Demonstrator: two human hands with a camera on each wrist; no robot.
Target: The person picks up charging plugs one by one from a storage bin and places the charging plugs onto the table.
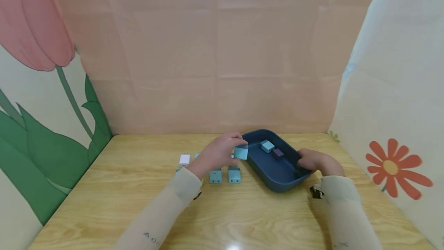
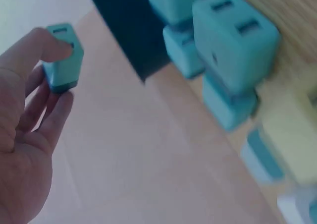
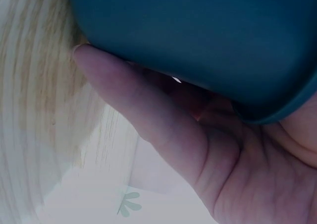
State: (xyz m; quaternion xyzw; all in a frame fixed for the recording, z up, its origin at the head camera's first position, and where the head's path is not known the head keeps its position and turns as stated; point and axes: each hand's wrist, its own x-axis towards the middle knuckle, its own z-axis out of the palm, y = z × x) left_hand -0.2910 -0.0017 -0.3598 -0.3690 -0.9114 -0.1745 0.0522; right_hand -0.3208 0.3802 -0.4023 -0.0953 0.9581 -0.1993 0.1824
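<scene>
My left hand (image 1: 216,153) pinches a light-blue charger plug (image 1: 241,152) beside the left rim of a dark blue tray (image 1: 265,167). In the left wrist view, two slots show on the end of this charger plug (image 2: 69,68), with the thumb on one side and fingertips (image 2: 63,102) underneath. My right hand (image 1: 313,161) grips the tray's right end, its thumb over the rim. The right wrist view shows the hand (image 3: 163,125) against the tray's outer wall (image 3: 193,35). Inside the tray lie a light-blue plug (image 1: 267,146) and a dark purple block (image 1: 278,154).
Left of the tray, several charger plugs stand in rows on the wooden table (image 1: 138,192), among them two light-blue ones (image 1: 215,176) in front and a white one (image 1: 184,160). My left forearm partly hides the rows. A pinkish backdrop (image 1: 215,68) rises behind the table.
</scene>
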